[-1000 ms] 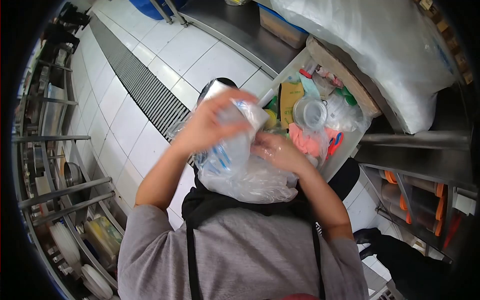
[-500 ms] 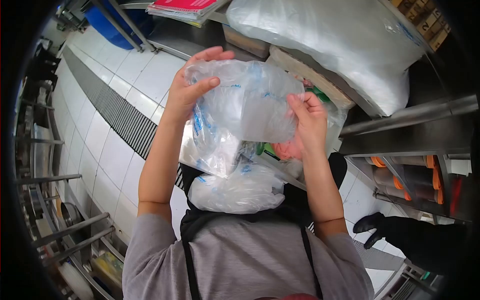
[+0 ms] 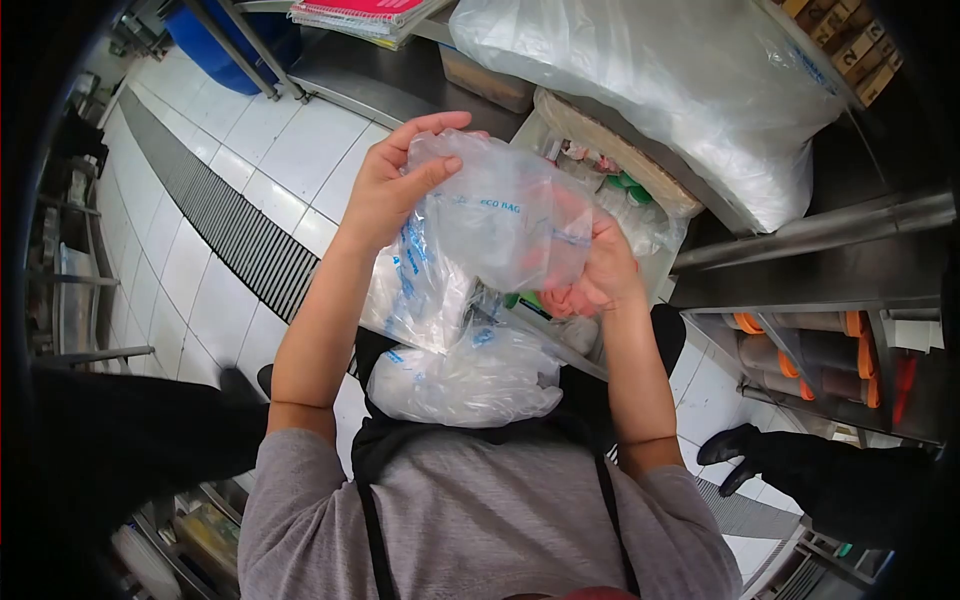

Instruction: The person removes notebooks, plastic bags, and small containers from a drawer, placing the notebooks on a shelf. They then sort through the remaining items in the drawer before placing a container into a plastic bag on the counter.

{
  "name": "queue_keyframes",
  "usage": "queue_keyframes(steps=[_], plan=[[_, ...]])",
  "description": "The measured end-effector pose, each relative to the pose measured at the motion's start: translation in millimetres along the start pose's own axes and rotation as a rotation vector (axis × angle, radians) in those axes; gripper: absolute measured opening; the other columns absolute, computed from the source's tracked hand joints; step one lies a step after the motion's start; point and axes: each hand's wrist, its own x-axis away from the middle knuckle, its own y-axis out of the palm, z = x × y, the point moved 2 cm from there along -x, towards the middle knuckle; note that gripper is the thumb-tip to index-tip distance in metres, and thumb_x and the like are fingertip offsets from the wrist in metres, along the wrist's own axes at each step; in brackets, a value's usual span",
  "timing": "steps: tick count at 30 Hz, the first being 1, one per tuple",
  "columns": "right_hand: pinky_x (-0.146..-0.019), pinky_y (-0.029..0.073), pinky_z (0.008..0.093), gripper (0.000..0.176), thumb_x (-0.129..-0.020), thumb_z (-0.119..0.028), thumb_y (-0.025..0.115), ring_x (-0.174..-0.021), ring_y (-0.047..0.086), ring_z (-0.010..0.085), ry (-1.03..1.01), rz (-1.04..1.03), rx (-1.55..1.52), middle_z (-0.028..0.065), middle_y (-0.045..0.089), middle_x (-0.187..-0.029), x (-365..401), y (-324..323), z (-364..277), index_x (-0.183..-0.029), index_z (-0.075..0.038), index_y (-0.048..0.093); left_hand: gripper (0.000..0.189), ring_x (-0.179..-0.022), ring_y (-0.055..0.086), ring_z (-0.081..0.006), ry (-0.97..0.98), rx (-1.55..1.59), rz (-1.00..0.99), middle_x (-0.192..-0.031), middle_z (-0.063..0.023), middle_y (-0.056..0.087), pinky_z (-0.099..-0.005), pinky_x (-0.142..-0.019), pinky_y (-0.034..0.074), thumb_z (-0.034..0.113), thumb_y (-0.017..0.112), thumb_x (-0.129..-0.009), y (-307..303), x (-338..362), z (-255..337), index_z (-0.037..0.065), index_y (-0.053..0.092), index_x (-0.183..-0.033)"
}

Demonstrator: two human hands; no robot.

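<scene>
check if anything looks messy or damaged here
Nothing is spilled or broken. The left hand and right hand hold a clear bag over an open drawer crammed with jumbled odds and ends. A crumpled wad of more bags slumps below.

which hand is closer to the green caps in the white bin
Right. The right hand grips the clear bag just beside the green caps; the left hand holds the bag's far edge, across from them.

Right hand partly hidden behind plastic bag.
</scene>
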Motion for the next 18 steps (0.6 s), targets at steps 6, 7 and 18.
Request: queue_keyframes(steps=[6, 7, 18], plan=[[-0.079, 0.047, 0.0315, 0.05, -0.073, -0.006, 0.063, -0.097, 0.053, 0.0185, -0.117, -0.031, -0.214, 0.009, 0.052, -0.11, -10.9, 24.6, 19.8, -0.118, 0.0, 0.042, 0.035, -0.096, 0.054, -0.0146, 0.012, 0.031, -0.028, -0.107, -0.0113, 0.057, -0.0271, -0.085, 0.043, 0.008, 0.057, -0.08, 13.3, -2.4, -15.8, 0.0, 0.048, -0.113], [-0.079, 0.047, 0.0315, 0.05, -0.073, -0.006, 0.063, -0.097, 0.053, 0.0185, -0.117, -0.031, -0.213, 0.009, 0.052, -0.11, -14.2, 33.4, 24.3, -0.118, 0.0, 0.042, 0.036, -0.097, 0.053, -0.0139, 0.043, -0.029, -0.045, -0.107, -0.0105, 0.056, -0.0271, -0.085, 0.042, 0.008, 0.057, -0.08, 19.7, -1.5, -21.7, -0.001, 0.048, -0.114], [-0.071, 0.043, 0.0268, 0.013, -0.078, 0.0, 0.054, -0.077, 0.054, 0.0101, -0.133, 0.363, -0.099, 0.0041, 0.059, -0.078, 5.7, -24.2, 2.0, -0.09, -0.002, 0.053, 0.024, -0.08, 0.054, -0.0181, 0.261, 0.052, 0.759, -0.083, -0.0064, 0.055, -0.028, -0.072, 0.044, 0.019, 0.043, -0.075, -129.6, 18.1, 35.0, 0.003, 0.053, -0.09]])
